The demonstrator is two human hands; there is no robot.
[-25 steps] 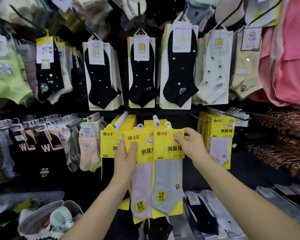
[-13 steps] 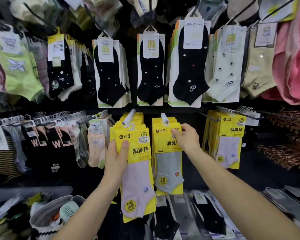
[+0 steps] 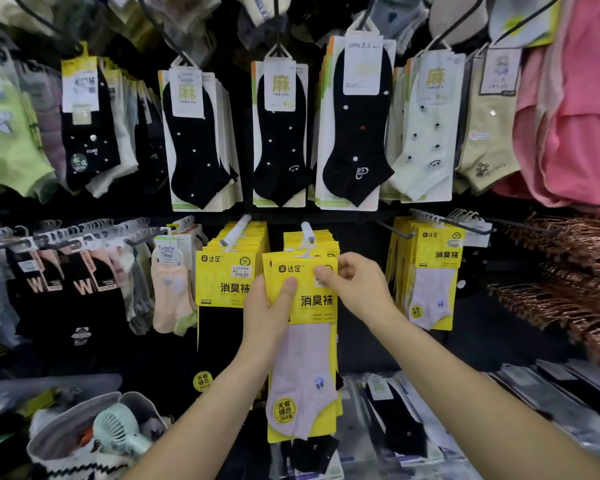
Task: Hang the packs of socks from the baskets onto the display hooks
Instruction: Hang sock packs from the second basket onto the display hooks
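A dark display wall (image 3: 361,341) fills the view, hung with rows of socks. At the far right hang pink garments (image 3: 575,116), and below them lies a heap of copper hangers (image 3: 568,271). Across the upper row hang black sock packs (image 3: 201,140), with white sock packs (image 3: 426,126) to their right. On the lower row, left of centre, a yellow stack (image 3: 227,271) hangs from a white-tipped peg (image 3: 236,230). Another yellow stack (image 3: 433,271) hangs further right. At the near left stands a grey basket (image 3: 49,441) with a small green fan (image 3: 118,431) lying in it.

The pack of socks (image 3: 302,358), a yellow card bearing a pale pink sock, is held upright at the centre. It sits in front of a middle stack (image 3: 312,237) of the same yellow cards and covers most of it. Its top edge is just below the tip of the hook (image 3: 307,232) that carries that stack. Whether its hanger tab is on the hook cannot be told.

The left hand (image 3: 267,306) grips the pack's left edge, thumb flat on the yellow header and fingers wrapped behind. The right hand (image 3: 357,289) pinches the header's upper right corner between thumb and curled fingers. Both forearms reach in from the near edge.
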